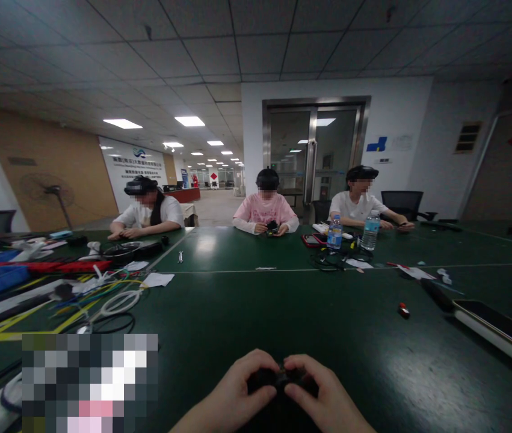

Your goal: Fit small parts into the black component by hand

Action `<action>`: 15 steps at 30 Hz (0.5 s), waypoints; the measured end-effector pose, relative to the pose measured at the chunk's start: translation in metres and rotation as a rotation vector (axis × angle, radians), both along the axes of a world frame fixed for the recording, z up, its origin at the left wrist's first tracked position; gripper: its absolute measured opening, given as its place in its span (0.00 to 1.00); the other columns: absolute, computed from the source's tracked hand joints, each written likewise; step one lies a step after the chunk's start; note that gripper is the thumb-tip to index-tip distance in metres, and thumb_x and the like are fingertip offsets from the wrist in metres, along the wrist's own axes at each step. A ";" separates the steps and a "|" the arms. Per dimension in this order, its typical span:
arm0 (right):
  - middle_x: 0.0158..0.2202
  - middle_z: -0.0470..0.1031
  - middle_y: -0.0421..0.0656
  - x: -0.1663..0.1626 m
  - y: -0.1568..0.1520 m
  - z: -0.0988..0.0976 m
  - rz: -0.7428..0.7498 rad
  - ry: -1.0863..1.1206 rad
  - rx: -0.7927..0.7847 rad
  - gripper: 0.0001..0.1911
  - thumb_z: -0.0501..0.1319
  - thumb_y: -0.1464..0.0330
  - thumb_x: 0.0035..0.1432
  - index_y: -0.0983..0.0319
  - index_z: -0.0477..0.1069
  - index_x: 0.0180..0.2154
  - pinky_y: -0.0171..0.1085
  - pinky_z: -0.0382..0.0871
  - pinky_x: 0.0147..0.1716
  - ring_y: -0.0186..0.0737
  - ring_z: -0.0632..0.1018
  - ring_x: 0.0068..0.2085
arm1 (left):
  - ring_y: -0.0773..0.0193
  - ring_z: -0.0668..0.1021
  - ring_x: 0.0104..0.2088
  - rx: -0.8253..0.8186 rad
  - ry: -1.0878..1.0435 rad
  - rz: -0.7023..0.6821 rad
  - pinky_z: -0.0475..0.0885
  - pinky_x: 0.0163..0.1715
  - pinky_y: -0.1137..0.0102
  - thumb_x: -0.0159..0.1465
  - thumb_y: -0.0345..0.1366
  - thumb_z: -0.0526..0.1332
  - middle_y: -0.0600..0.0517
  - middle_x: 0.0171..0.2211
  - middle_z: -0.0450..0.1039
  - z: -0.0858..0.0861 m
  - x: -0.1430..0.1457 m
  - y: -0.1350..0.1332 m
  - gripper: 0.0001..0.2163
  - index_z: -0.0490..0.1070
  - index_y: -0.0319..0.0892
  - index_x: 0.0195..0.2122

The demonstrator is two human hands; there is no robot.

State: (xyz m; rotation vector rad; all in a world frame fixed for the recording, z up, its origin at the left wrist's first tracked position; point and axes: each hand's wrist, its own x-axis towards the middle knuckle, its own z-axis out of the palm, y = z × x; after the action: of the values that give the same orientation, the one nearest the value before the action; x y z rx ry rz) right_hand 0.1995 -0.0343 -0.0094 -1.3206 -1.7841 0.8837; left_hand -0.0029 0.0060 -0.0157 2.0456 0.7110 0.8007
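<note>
Both my hands meet at the bottom centre of the head view, over a dark green table point(283, 307). My left hand point(242, 391) and my right hand point(316, 394) are curled with the fingers pinched together around a small black object point(280, 380). Most of that object is hidden by my fingers, so I cannot name it. My hands touch each other at the fingertips.
Three people wearing head-mounted devices sit across the table. Two water bottles point(334, 232) stand near black cables point(328, 258). Coloured wires point(102, 291), a red bar and blue trays crowd the left. A small red item point(403, 310) and a long white-edged bar point(494, 334) lie right.
</note>
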 end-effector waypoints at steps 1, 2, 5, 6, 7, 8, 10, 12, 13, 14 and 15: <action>0.41 0.77 0.41 0.000 0.000 0.000 0.007 0.009 0.004 0.11 0.61 0.72 0.52 0.57 0.73 0.40 0.35 0.68 0.40 0.41 0.76 0.42 | 0.59 0.73 0.41 -0.004 0.007 0.000 0.68 0.42 0.67 0.56 0.26 0.60 0.50 0.40 0.71 -0.001 0.000 0.000 0.13 0.69 0.43 0.43; 0.42 0.77 0.41 0.000 0.000 0.000 0.012 0.017 0.011 0.11 0.61 0.71 0.52 0.57 0.73 0.39 0.35 0.68 0.40 0.41 0.76 0.42 | 0.59 0.73 0.42 -0.005 0.016 0.003 0.68 0.42 0.67 0.56 0.26 0.60 0.50 0.41 0.71 -0.002 0.000 0.000 0.14 0.69 0.43 0.44; 0.42 0.76 0.42 0.000 0.000 0.000 0.017 0.027 0.038 0.09 0.61 0.72 0.52 0.58 0.74 0.38 0.35 0.68 0.41 0.42 0.75 0.44 | 0.60 0.73 0.41 -0.023 0.044 0.025 0.68 0.41 0.68 0.56 0.26 0.61 0.50 0.42 0.71 -0.001 -0.001 0.000 0.17 0.68 0.44 0.47; 0.42 0.77 0.42 -0.001 0.000 -0.001 0.013 0.027 0.037 0.10 0.61 0.72 0.52 0.58 0.74 0.38 0.36 0.68 0.41 0.42 0.75 0.43 | 0.60 0.73 0.41 -0.026 0.053 0.026 0.68 0.41 0.68 0.55 0.26 0.61 0.50 0.42 0.71 0.000 -0.001 -0.001 0.17 0.67 0.44 0.47; 0.41 0.77 0.41 -0.001 0.000 -0.001 0.008 0.026 0.035 0.10 0.61 0.72 0.52 0.58 0.74 0.39 0.36 0.68 0.41 0.42 0.76 0.43 | 0.60 0.73 0.41 -0.025 0.061 0.025 0.68 0.41 0.68 0.55 0.26 0.61 0.50 0.42 0.71 0.001 -0.001 -0.001 0.18 0.68 0.44 0.47; 0.41 0.77 0.41 -0.001 0.000 -0.001 0.005 0.026 0.034 0.10 0.61 0.72 0.52 0.58 0.74 0.39 0.36 0.68 0.42 0.42 0.76 0.43 | 0.60 0.73 0.41 -0.021 0.066 0.021 0.68 0.41 0.68 0.55 0.26 0.61 0.50 0.41 0.71 0.002 -0.001 -0.002 0.18 0.68 0.44 0.47; 0.42 0.76 0.42 -0.001 0.000 -0.001 0.009 0.027 0.038 0.10 0.61 0.72 0.52 0.58 0.74 0.39 0.36 0.68 0.42 0.42 0.75 0.43 | 0.60 0.73 0.41 -0.006 0.062 0.006 0.68 0.42 0.68 0.55 0.27 0.62 0.50 0.42 0.71 0.005 0.000 -0.002 0.17 0.69 0.44 0.46; 0.43 0.75 0.42 -0.002 -0.001 -0.001 0.027 0.029 0.054 0.09 0.61 0.72 0.53 0.58 0.74 0.38 0.36 0.68 0.42 0.42 0.75 0.45 | 0.59 0.73 0.41 0.003 0.047 -0.011 0.69 0.42 0.67 0.55 0.27 0.62 0.49 0.42 0.70 0.006 0.001 -0.002 0.17 0.69 0.44 0.46; 0.43 0.75 0.43 -0.002 -0.001 0.000 0.033 0.030 0.064 0.08 0.61 0.71 0.53 0.58 0.74 0.37 0.36 0.68 0.42 0.42 0.75 0.45 | 0.59 0.73 0.42 0.006 0.042 -0.020 0.69 0.42 0.67 0.56 0.27 0.62 0.49 0.42 0.70 0.007 0.001 -0.002 0.16 0.70 0.44 0.47; 0.43 0.75 0.43 -0.002 -0.001 0.000 0.034 0.028 0.071 0.08 0.61 0.71 0.53 0.58 0.74 0.37 0.36 0.68 0.42 0.42 0.75 0.45 | 0.59 0.73 0.42 0.007 0.039 -0.029 0.69 0.42 0.67 0.56 0.27 0.62 0.48 0.43 0.70 0.007 0.001 -0.002 0.16 0.70 0.44 0.47; 0.43 0.75 0.43 -0.002 -0.001 0.000 0.031 0.024 0.076 0.08 0.61 0.71 0.53 0.58 0.74 0.37 0.36 0.68 0.42 0.43 0.75 0.45 | 0.59 0.73 0.42 0.007 0.039 -0.035 0.69 0.43 0.67 0.56 0.27 0.62 0.48 0.43 0.69 0.007 0.001 -0.002 0.17 0.71 0.45 0.47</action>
State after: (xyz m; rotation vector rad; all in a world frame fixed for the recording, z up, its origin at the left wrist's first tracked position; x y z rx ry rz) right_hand 0.1975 -0.0356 -0.0089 -1.2324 -1.8059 0.8366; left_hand -0.0017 0.0045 -0.0083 2.0789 0.6933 0.7467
